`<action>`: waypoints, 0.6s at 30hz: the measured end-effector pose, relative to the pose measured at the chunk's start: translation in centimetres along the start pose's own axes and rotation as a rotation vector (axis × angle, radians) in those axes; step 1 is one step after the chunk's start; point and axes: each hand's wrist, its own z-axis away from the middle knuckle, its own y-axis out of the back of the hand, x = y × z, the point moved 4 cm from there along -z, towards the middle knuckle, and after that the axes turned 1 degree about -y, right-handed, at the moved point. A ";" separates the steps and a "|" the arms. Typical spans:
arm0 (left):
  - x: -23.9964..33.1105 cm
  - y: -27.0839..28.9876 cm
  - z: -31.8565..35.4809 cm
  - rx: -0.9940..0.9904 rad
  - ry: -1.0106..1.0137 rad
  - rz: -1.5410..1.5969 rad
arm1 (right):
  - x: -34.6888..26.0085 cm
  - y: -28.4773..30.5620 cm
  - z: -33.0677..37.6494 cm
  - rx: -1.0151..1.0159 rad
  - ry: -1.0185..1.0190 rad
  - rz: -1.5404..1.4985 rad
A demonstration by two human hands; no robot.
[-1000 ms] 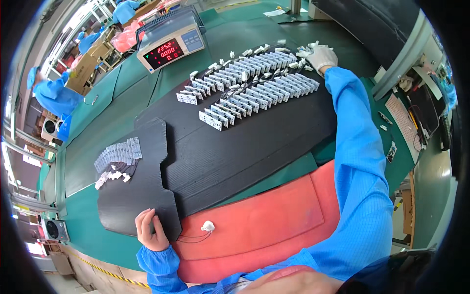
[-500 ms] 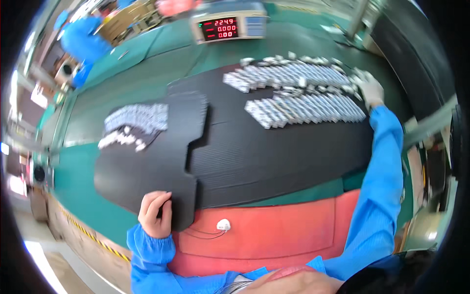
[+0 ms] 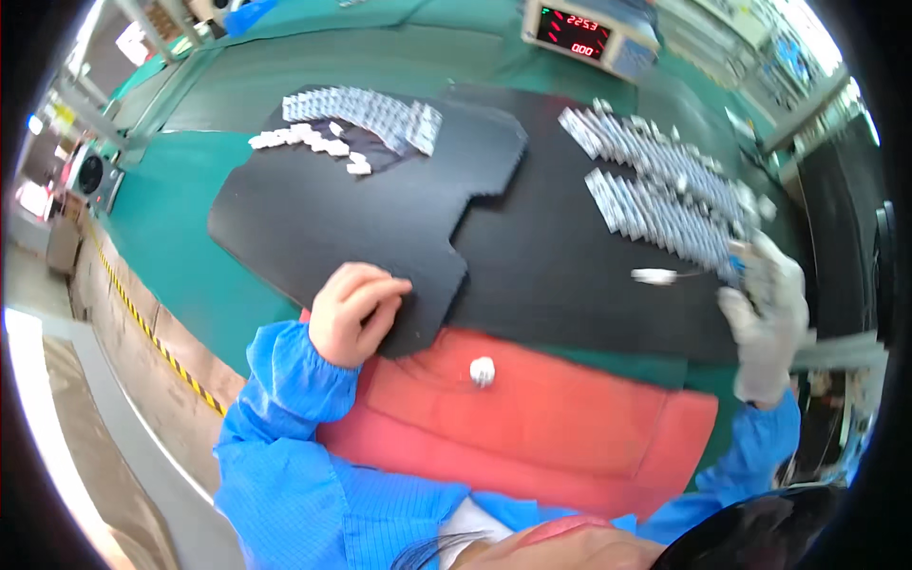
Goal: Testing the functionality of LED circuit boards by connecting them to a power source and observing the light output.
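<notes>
My bare left hand rests with curled fingers on the near part of a black sheet. Whether anything is pinched there is hidden. Beside it on a red mat lies a small round white part, with thin dark wires running toward the left hand. At the near right end of two rows of thin silver-blue pieces, my white-gloved right hand closes on one such piece, slightly blurred. A white connector on a thin wire trails left from this hand.
More silver-blue pieces stand fanned on the far part of the black sheet, with white connectors before them. A meter with a red display stands at the back. Green matting covers the bench; a black panel borders the right.
My view has turned, shifting the bench contents. The right hand has come nearer from the far row's end and now holds a piece whose connector dangles out. The left hand stays on the black sheet.
</notes>
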 end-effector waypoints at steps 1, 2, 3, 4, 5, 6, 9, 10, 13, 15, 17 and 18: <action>0.0 -0.1 0.1 -0.001 0.011 0.004 | -2.3 -1.0 0.6 -0.021 0.306 0.463; 0.0 -0.1 0.0 0.005 0.013 0.017 | -2.9 -2.7 1.3 -0.039 0.280 0.419; 0.1 -0.2 0.0 0.024 -0.001 0.034 | -3.6 -4.0 2.0 -0.100 0.304 0.428; 0.2 -0.2 -0.1 0.024 0.005 0.067 | -4.3 -5.3 2.4 -0.079 0.427 0.458; 0.4 -0.2 -0.2 0.028 0.005 0.035 | -4.4 -6.3 2.7 -0.087 0.448 0.500; 0.5 -0.3 -0.3 -0.012 0.041 0.046 | -4.3 -7.2 2.9 -0.090 0.430 0.561; 2.0 -0.5 -0.7 -0.072 0.029 0.138 | -3.5 -8.5 4.2 -0.057 0.410 0.604; 2.7 -0.7 -1.0 -0.104 0.024 0.213 | -3.1 -8.6 4.8 -0.063 0.367 0.626; 5.3 -2.3 -2.1 -0.263 -0.079 0.168 | -2.6 -8.5 6.4 0.013 0.362 0.554; 6.5 -4.3 -2.9 -0.399 -0.074 0.086 | -2.4 -9.1 6.9 -0.025 0.311 0.541; 7.3 -6.5 -3.6 -0.458 -0.071 -0.008 | -2.9 -9.9 7.1 0.073 0.394 0.711; 7.7 -7.2 -3.7 -0.443 -0.099 -0.006 | -2.8 -10.3 7.1 0.049 0.360 0.707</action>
